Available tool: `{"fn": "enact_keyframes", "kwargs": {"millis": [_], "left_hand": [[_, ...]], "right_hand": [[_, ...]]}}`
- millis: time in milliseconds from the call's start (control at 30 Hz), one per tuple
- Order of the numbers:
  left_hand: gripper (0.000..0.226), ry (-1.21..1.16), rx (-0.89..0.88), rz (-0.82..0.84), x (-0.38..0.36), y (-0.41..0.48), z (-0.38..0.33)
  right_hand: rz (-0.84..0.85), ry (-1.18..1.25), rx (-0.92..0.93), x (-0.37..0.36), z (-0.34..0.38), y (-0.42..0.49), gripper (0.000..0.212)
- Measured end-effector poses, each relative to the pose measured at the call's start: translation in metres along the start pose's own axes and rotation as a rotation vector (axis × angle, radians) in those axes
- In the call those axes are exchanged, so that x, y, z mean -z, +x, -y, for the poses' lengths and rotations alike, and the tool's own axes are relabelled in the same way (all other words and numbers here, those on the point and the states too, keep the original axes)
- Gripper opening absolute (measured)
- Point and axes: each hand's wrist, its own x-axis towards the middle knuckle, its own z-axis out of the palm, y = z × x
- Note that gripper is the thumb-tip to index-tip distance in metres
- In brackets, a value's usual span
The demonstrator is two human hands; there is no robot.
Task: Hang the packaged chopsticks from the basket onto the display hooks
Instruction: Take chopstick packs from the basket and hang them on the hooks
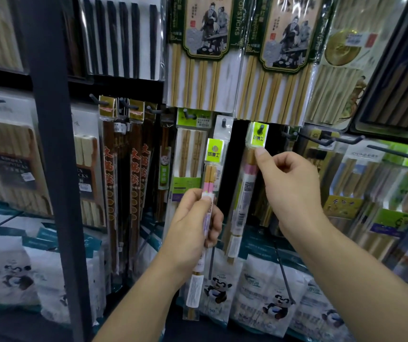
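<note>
My left hand (pixel 195 225) grips a slim clear pack of chopsticks (pixel 210 178) with a lime-green header card, held upright in front of the display. A second pack of the same kind (pixel 243 193) hangs from a black hook (pixel 261 128) through the hole in its green header. My right hand (pixel 289 186) pinches this hanging pack just below its header, at the top of the sticks. The basket is out of view.
Hooks all around carry other chopstick packs: dark red ones (pixel 124 169) to the left, large bamboo sets (pixel 203 53) above, green-carded sets (pixel 380 188) to the right. A dark upright post (pixel 54 144) stands at left. Panda-printed bags (pixel 272 292) hang below. A bare hook (pixel 395 154) juts out at right.
</note>
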Motion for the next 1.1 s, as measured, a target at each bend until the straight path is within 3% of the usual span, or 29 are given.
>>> {"fn": "enact_keyframes", "kwargs": {"millis": [300, 533, 800, 867, 1000, 1100], "left_hand": [[0.015, -0.011, -0.169, 0.081, -0.016, -0.004, -0.008], [0.02, 0.098, -0.274, 0.059, -0.027, 0.0, -0.01], [0.029, 0.146, -0.27, 0.036, -0.03, 0.002, -0.004], [0.034, 0.158, -0.267, 0.036, -0.029, 0.003, -0.002], [0.016, 0.197, -0.255, 0.034, -0.028, 0.002, 0.0], [0.023, 0.358, -0.247, -0.001, -0.026, 0.0, 0.002]], "right_hand": [[0.241, 0.073, 0.115, 0.002, 0.017, -0.027, 0.016], [0.151, 0.191, 0.053, 0.006, 0.029, -0.007, 0.025], [0.117, 0.191, -0.063, 0.005, 0.023, 0.006, 0.038], [0.121, 0.186, -0.066, 0.006, 0.021, 0.007, 0.038], [0.134, 0.136, -0.074, 0.006, 0.018, 0.008, 0.032], [0.135, 0.068, -0.034, 0.008, 0.011, 0.005, 0.03]]}}
